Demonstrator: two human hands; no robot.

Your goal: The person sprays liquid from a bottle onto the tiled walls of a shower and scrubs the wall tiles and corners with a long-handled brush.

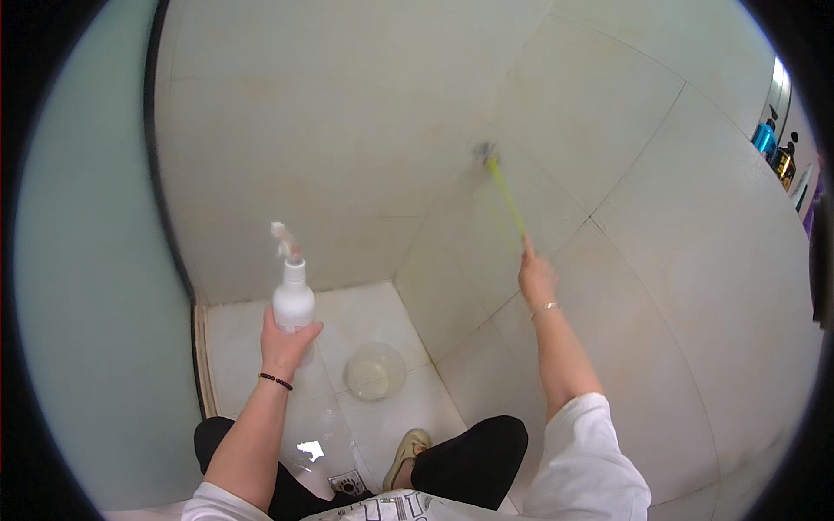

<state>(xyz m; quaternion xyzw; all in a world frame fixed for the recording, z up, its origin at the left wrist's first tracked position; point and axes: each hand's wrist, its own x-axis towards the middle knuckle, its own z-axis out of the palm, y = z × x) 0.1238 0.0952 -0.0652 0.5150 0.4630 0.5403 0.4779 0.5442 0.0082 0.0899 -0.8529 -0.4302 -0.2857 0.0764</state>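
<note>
My left hand (285, 342) is wrapped round the lower part of a white spray bottle (294, 300), held upright with its trigger head at the top. Stretched out ahead, my right hand (536, 276) grips the end of a thin yellow-green handled brush (506, 195). The small greyish head of this brush is blurred and lies against the tiled wall (417, 104) near the corner. Beyond my left wrist, a clear round basin (375, 372) stands on the floor; it looks to have some liquid in it.
A frosted glass panel (87, 260) with a dark edge runs along the left. Several bottles (773, 148) stand on a ledge at the far right. On the wet tiled floor (360, 304) are a drain (347, 484) and my shoe (408, 451), near my bent knees.
</note>
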